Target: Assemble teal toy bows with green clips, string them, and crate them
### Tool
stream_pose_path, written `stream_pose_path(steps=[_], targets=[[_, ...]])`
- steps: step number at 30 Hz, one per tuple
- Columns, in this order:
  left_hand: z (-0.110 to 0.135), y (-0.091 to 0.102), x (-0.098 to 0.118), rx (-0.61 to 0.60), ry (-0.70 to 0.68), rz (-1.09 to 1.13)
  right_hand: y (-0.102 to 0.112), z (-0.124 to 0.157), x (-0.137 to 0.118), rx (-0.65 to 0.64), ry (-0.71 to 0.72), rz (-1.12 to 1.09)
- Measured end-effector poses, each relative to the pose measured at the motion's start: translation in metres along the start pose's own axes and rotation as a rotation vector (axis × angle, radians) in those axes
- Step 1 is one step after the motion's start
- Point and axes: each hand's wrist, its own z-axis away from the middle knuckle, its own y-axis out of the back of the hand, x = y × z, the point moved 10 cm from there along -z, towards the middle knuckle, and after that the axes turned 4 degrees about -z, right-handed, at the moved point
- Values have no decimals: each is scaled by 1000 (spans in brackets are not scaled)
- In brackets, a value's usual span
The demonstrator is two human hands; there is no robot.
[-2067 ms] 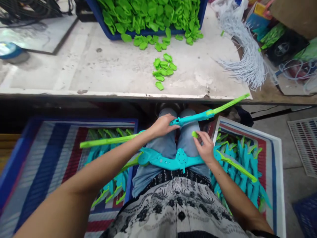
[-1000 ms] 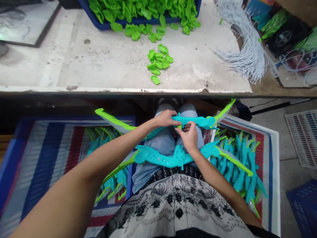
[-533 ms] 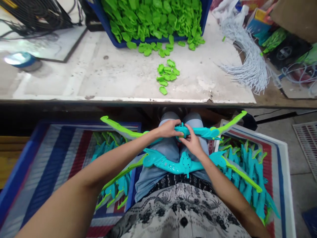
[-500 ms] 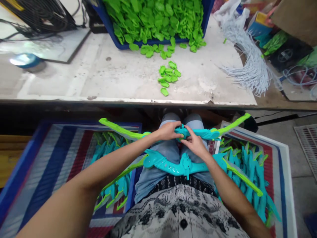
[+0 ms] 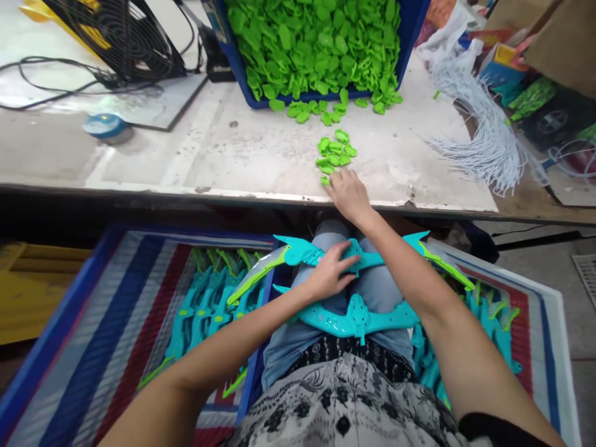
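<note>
A teal toy bow with green tips [image 5: 307,253] lies across my knees, and my left hand [image 5: 329,274] holds it at its middle. A second teal bow [image 5: 358,316] rests lower on my lap, untouched. My right hand [image 5: 348,194] reaches over the table edge to a small pile of green plastic pieces [image 5: 336,151]. Its fingertips are closed on the nearest green piece [image 5: 325,181].
A blue bin [image 5: 231,57] heaped with green pieces stands at the back of the worn white table [image 5: 261,155]. A bundle of white cords [image 5: 488,143] lies to the right; a fan [image 5: 125,37] and a tape roll [image 5: 105,124] are at left. Striped bags of bows [image 5: 209,298] flank my legs.
My right hand let go of the bow and reached up onto the table to the green pieces. The bow has dropped lower onto my knees, held by the left hand alone.
</note>
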Motion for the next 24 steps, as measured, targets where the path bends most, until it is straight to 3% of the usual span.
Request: stream_pose_path(steps=[4,6,8,12,14,19,24], targets=[[-6,69,-40,402,327,321,26,40,0,-166,76,-162],[-18,82,-39,394,337,363,28,64,0,-310,96,-296],[-32,74,-30,249,323,439,29,83,5,-365,42,-483],[-32,40,-18,91,418,781,20,111,40,-172,-268,-922],[-27,28,-17,43,438,826,6,127,55,-127,-393,-1027],[-20,35,-51,82,488,547,-14,151,67,-199,-414,-841],[-25,-5,-73,-227,632,653,-30,153,71,-270,-412,-511]])
